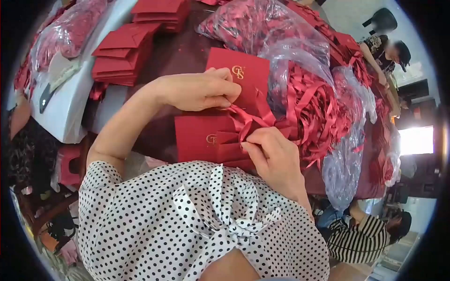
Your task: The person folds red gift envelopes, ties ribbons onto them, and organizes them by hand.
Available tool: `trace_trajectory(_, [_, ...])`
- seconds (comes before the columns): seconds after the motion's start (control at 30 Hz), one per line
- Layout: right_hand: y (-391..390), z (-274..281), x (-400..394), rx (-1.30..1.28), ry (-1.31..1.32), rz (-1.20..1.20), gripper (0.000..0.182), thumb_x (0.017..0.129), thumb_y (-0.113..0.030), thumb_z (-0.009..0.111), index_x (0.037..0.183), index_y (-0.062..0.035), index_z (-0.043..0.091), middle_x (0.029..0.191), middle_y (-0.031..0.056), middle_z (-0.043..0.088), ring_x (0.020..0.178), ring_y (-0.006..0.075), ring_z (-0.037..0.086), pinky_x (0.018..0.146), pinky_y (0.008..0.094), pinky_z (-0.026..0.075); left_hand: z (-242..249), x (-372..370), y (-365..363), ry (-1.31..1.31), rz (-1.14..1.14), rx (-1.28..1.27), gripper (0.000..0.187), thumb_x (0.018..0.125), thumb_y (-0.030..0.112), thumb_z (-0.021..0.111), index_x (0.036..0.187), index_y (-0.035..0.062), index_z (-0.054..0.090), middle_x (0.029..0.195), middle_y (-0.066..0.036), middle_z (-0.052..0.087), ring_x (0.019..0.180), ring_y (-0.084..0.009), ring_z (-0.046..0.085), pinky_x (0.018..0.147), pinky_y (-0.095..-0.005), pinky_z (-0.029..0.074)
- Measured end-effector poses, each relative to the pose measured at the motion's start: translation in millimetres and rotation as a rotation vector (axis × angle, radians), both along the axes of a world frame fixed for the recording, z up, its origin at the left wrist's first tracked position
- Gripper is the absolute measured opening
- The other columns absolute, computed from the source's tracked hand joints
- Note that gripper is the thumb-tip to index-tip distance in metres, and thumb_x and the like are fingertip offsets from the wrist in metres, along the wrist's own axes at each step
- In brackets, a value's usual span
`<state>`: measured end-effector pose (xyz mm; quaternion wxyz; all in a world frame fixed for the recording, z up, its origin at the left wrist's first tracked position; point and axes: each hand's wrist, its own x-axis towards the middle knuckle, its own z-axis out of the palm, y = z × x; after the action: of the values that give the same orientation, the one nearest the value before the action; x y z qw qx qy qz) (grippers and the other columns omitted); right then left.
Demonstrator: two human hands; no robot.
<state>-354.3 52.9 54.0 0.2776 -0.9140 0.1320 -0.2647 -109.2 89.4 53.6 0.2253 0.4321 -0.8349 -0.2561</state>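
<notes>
My left hand (201,91) pinches one end of a red satin ribbon (241,114) between thumb and fingers. The other part of that ribbon is gripped by my right hand (276,157), its thumb and forefinger pressed together near the top of a red paper bag (194,136) with a gold monogram. This bag lies flat in front of my body. Just beyond it, a second red bag (225,56) with gold lettering is partly covered by my left hand and the ribbon. Whether the ribbon is knotted is hidden by my fingers.
To the right spills a heap of loose red ribbons (318,112) from clear plastic bags (344,159). Stacks of folded red bags (124,51) stand at the left on the dark table (171,51). Other people (363,236) sit on the right.
</notes>
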Motion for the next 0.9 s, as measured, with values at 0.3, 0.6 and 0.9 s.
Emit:
trace_trajectory(0.3, [2,-2,-1,-0.048,-0.100,-0.003,0.016,0.075,-0.004,0.072,0.084,-0.0032,0.059,0.081,0.0089,0.061,0.066,0.0240,0.062,0.054,0.0309,0.049,-16,2,-2,0.189,0.146,-0.002,0.014,0.097,0.018,0.046,0.092,0.0047,0.046,0.085,-0.009,0.049,0.085,-0.0244,0.048,0.074,-0.0332,0.039])
trace_trajectory(0.6, [4,0,-6,-0.068,-0.107,-0.034,0.016,0.075,-0.007,0.073,0.085,-0.0050,0.060,0.081,0.0083,0.061,0.068,0.0242,0.062,0.056,0.0312,0.050,-28,-33,3,0.244,0.295,-0.074,0.015,0.100,0.015,0.039,0.105,0.0028,0.045,0.086,-0.006,0.047,0.078,-0.0147,0.048,0.071,-0.0282,0.042])
trace_trajectory(0.9, [2,-10,-8,-0.141,-0.139,-0.028,0.017,0.078,-0.016,0.069,0.083,-0.0066,0.055,0.080,0.0042,0.052,0.070,0.0199,0.058,0.060,0.0308,0.050,-23,-20,-8,0.012,0.352,-0.552,0.012,0.080,-0.006,0.058,0.090,0.0004,0.055,0.077,-0.014,0.055,0.069,-0.0312,0.054,0.061,-0.0361,0.044])
